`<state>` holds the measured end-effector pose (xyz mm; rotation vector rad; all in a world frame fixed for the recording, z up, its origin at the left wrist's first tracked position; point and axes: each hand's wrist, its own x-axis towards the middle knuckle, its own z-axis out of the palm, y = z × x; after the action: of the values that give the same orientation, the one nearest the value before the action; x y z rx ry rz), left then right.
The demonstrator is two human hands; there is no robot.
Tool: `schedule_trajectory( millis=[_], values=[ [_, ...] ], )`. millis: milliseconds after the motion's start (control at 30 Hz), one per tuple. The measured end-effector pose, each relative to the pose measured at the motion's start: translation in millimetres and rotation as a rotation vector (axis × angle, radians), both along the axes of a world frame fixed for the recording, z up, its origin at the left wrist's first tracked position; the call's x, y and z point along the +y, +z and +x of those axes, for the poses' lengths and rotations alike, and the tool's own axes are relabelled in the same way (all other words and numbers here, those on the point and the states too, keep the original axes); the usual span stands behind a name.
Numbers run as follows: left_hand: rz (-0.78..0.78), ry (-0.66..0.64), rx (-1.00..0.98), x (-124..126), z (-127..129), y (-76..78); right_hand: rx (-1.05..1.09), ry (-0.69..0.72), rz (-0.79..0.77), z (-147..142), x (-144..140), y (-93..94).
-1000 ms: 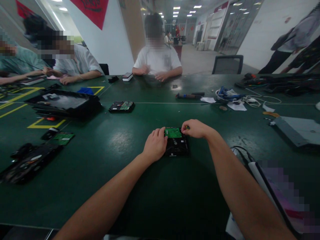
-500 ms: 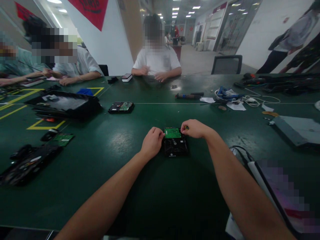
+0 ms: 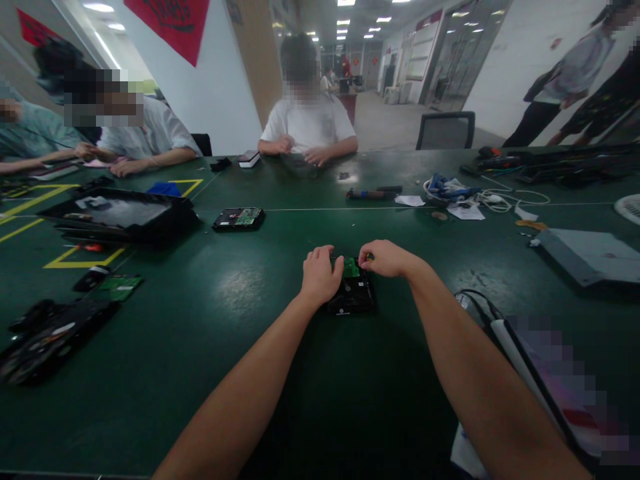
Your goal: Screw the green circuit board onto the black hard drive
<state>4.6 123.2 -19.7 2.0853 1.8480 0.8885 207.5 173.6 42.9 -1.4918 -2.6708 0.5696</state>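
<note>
My left hand point(image 3: 321, 273) has slid in from the hard drive's point(image 3: 354, 297) left edge and now lies curled across the near-left part of its green circuit board point(image 3: 351, 267), covering most of what was in plain sight half a second ago; only a small strip of green shows between my two hands. My right hand point(image 3: 384, 259) has hardly shifted: it is pinched narrow at the drive's far right corner, around something small with a yellowish tip, though I cannot tell whether that is a tool or a part. The drive itself lies flat on the dark green worktop point(image 3: 225, 333), board side up, directly beneath both hands and seemingly unmoved. I judge that the left hand now presses the drive down to steady it while the right works at that corner. Well off to the left of my hands lies a second hard drive point(image 3: 239, 219), and beyond it a black tray point(image 3: 117, 215); a loose green board point(image 3: 119, 287) sits nearer on that side. Past my right hand, further back, there is a tangle of cables point(image 3: 465, 192). A person in a white shirt point(image 3: 307, 127) sits straight across from me.
</note>
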Motion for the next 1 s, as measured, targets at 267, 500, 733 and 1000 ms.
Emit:
schedule_trajectory(
  millis=[267,500,733,1000],
  values=[
    [0.018,-0.215,0.002,-9,-14,0.2,0.004,0.026,-0.001,2,-1,1.7],
    [0.034,-0.176,0.148,-5,-13,-4.7,0.011,0.012,0.049,-1,-2,0.1],
    [-0.013,-0.128,0.156,-3,-12,-3.1,0.065,-0.057,0.158,-10,0,-4.9],
    [-0.035,-0.131,0.198,0,-11,-6.3,0.094,-0.074,0.183,-23,0,-15.0]
  ],
)
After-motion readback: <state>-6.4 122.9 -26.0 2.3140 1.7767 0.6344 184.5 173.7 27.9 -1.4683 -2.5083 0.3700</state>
